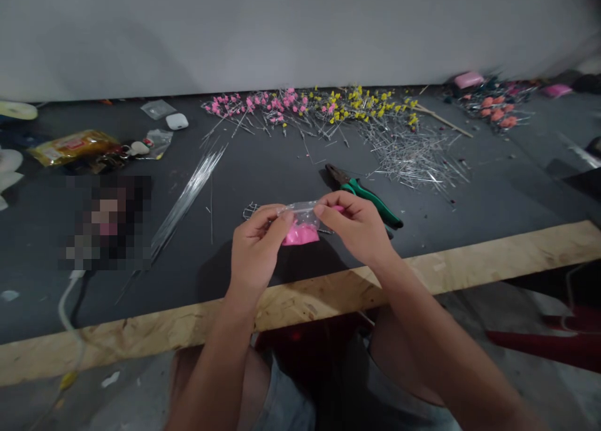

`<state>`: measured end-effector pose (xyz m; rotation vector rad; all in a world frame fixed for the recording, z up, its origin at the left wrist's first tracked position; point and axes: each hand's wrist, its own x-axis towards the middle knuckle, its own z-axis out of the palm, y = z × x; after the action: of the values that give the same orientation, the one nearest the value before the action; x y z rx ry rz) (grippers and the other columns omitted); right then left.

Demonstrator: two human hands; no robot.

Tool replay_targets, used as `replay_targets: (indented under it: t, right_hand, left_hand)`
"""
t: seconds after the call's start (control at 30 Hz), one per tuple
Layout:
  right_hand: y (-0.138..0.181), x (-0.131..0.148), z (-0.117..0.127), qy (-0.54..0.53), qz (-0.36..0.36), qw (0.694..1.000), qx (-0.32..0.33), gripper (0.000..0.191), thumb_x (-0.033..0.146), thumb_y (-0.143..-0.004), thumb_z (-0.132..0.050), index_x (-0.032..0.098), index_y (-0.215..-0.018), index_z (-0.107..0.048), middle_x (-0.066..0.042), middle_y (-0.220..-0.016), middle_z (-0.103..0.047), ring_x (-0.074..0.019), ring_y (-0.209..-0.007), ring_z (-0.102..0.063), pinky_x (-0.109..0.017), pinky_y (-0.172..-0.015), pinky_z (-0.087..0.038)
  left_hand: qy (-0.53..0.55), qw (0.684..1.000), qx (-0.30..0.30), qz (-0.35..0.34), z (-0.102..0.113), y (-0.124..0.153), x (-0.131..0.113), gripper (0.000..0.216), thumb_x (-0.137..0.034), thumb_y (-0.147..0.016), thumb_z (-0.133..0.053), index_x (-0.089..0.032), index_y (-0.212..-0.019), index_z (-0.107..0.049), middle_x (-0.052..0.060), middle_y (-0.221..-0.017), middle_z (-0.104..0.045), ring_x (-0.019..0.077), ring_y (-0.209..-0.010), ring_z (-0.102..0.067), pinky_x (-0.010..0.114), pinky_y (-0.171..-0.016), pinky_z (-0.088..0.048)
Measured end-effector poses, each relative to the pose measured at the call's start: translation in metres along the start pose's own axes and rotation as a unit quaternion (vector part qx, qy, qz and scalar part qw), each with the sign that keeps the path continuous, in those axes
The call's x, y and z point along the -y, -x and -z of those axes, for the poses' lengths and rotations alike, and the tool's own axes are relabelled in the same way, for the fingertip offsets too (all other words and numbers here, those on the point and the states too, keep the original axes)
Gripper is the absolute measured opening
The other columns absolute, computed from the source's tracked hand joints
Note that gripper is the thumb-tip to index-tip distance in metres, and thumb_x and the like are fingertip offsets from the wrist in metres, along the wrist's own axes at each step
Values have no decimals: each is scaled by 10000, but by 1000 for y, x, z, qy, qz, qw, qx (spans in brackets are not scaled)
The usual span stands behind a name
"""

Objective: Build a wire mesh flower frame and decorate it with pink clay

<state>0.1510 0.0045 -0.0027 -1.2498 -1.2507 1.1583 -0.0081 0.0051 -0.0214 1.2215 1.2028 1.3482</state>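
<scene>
One plastic bag (303,223), probably light, limp and slippery, is best held where left hand (257,246) and right hand (360,226) pinch its top.

The left hand (256,243) partly hides the clear bag (305,217).

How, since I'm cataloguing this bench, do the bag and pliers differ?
The bag is clear with pink contents; the pliers show green and dark parts. The left hand and right hand hold the bag; the pliers lie on the table. The right hand partly covers both.
</scene>
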Motion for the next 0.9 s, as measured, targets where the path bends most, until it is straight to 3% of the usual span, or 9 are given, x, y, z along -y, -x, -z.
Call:
replay_targets:
  t: [0.1,0.23,0.43,0.57,0.7,0.8,0.9]
  right_hand:
    - [0,-1,0,6,-5,1000,8,155,320,-780,-638,171,-738,-633,47,-593,-456,-72,-548,-364,-240,-524,-308]
    - [0,0,2,26,-15,999,33,161,330,-788,-630,173,-754,-627,45,-616,-463,-74,-557,-377,-238,-531,-313]
    - [1,0,2,103,8,985,141,163,334,-816,-599,176,-793,-633,13,-725,-565,-97,-659,-478,-232,-585,-364]
    - [-5,-3,8,76,-31,989,121,210,362,-836,-572,195,-933,-653,35,-665,-497,-90,-595,-442,-234,-548,-347]
    - [-14,-7,18,7,-49,993,103,268,224,-869,-475,204,-1091,-623,20,-752,-557,-74,-582,-480,-228,-550,-389]
    - [-17,-9,24,-39,-38,991,120,312,200,-860,-502,219,-1166,-561,-4,-898,-632,-64,-614,-546,-210,-535,-411]
    - [-19,-10,28,-54,-49,990,122,238,246,-855,-549,195,-1085,-519,-32,-954,-665,-76,-632,-599,-201,-497,-421]
  left_hand:
    - [2,1000,18,10,3,1,-2,153,-265,-792,-646,-210,-649,-635,-24,-640,-541,102,-602,-483,234,-559,-400]
    - [-25,997,60,44,10,1,-7,141,-273,-799,-633,-206,-676,-628,-26,-630,-535,98,-588,-480,229,-550,-391]
    - [-220,964,143,45,22,4,-18,184,-369,-819,-617,-209,-745,-670,-17,-663,-621,119,-637,-541,231,-589,-407]
    - [-245,964,74,72,34,-6,-15,165,-359,-798,-625,-201,-788,-670,-12,-703,-636,116,-647,-553,230,-602,-419]
    - [-179,977,-48,106,50,-39,-11,193,-361,-759,-641,-173,-801,-625,-45,-575,-496,75,-490,-441,203,-468,-379]
    - [-200,975,-48,87,57,-82,-15,153,-311,-738,-665,-168,-776,-629,-37,-559,-495,67,-466,-429,193,-422,-336]
    - [-212,974,-54,62,59,-134,-25,130,-254,-748,-660,-177,-669,-591,-36,-504,-467,64,-422,-395,205,-389,-298]
